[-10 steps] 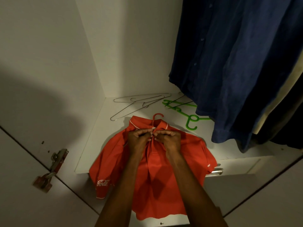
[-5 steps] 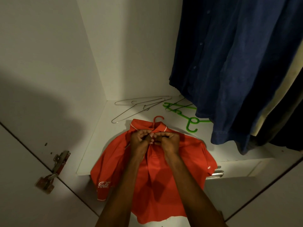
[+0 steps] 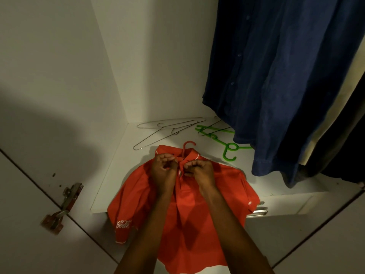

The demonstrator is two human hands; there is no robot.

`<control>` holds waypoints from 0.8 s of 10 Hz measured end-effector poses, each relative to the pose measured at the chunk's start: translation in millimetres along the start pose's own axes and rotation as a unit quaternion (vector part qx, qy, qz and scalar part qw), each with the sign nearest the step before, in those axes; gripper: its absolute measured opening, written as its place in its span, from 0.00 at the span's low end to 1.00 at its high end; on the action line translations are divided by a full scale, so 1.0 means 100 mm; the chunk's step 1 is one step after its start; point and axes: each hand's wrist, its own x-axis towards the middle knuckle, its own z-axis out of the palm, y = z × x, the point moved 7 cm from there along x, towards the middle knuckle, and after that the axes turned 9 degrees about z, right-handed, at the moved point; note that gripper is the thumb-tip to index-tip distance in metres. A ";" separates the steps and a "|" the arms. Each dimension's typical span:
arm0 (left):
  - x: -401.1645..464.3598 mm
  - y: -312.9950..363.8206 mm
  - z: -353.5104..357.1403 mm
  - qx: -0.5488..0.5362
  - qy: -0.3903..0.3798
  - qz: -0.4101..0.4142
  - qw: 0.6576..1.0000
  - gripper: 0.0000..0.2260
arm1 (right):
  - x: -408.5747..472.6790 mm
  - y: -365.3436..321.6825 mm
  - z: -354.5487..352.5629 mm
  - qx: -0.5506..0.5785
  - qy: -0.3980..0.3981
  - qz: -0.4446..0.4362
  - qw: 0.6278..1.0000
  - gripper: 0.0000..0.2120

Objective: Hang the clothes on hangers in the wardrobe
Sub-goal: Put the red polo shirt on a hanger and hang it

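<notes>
A red polo shirt (image 3: 197, 218) with a white logo on one sleeve lies flat on the white wardrobe shelf (image 3: 110, 186), its lower part hanging over the front edge. A red hanger's hook (image 3: 187, 145) sticks out of the collar. My left hand (image 3: 165, 171) and my right hand (image 3: 200, 171) sit side by side at the collar, fingers curled, each pinching the placket just below the hook.
Thin metal hangers (image 3: 167, 129) and a green plastic hanger (image 3: 227, 149) lie on the shelf behind the shirt. A dark blue shirt (image 3: 276, 86) and other garments hang at the right. A door hinge (image 3: 63, 206) sits at the lower left. A metal drawer handle (image 3: 258, 210) shows below the shelf.
Both hands have stayed at the collar, and their fingertips have drawn slightly apart. The view has shifted a little; the shirt has not moved.
</notes>
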 end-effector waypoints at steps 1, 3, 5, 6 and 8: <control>0.03 0.12 -0.05 0.086 0.026 0.055 0.994 0.07 | -0.02 -0.07 -0.02 -0.052 0.004 -0.010 0.999 0.21; 0.50 0.40 0.16 0.332 -0.040 0.202 0.921 0.08 | 0.06 -0.35 -0.28 -0.255 0.126 -0.071 0.956 0.06; 0.81 0.17 0.70 0.388 -0.353 0.092 0.847 0.10 | 0.26 -0.16 -0.49 -0.361 0.173 -0.073 0.914 0.27; 0.89 -0.07 0.76 0.452 -0.464 0.018 0.761 0.10 | 0.34 -0.07 -0.51 -0.379 0.169 -0.032 0.909 0.34; 0.82 0.08 0.84 0.497 -0.543 0.030 0.677 0.06 | 0.46 -0.10 -0.47 -0.392 0.131 -0.040 0.910 0.20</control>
